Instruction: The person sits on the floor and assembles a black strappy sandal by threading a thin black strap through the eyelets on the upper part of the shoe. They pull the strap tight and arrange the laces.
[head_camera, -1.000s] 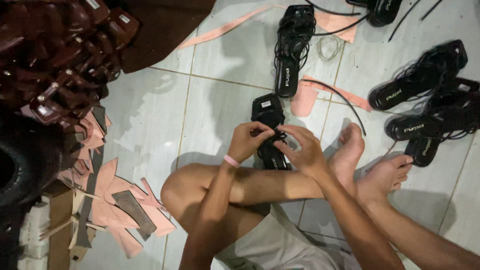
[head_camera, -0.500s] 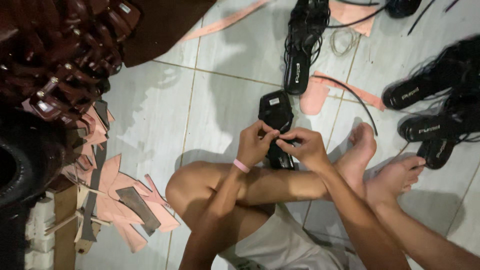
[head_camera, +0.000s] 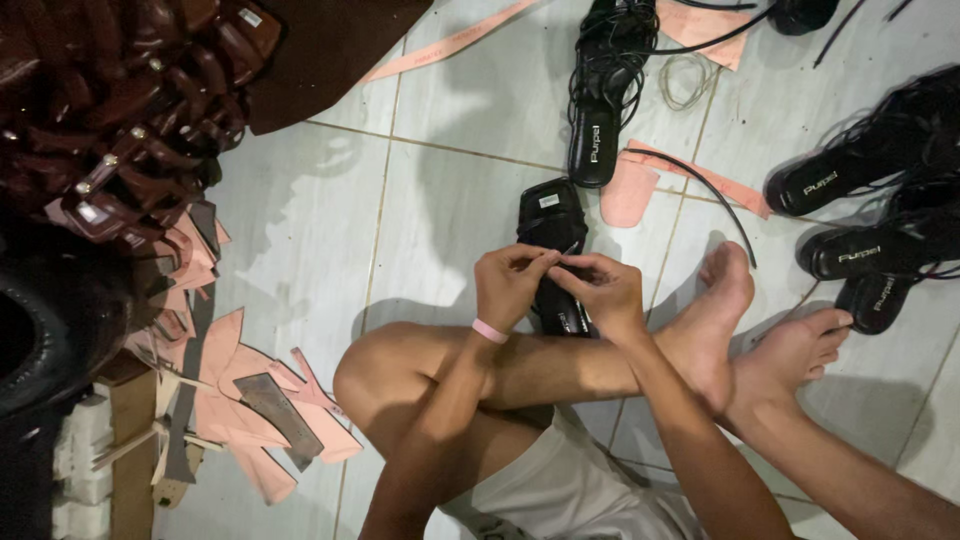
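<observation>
Black sandal (head_camera: 553, 225) lies just beyond both hands; left hand (head_camera: 510, 285) and right hand (head_camera: 605, 295) pinch its thin strap (head_camera: 568, 250) between fingertips. Any loosened pinch could likely let it slip.

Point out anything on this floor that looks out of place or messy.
Pink offcuts lie scattered at the left, and a loose black strap curves across the tiles beside a pink piece. The left hand and right hand pinch a strap over a black sandal.

Pale tiled floor (head_camera: 440, 200) w/ thin grout lines, dim light, soft shadows.
</observation>
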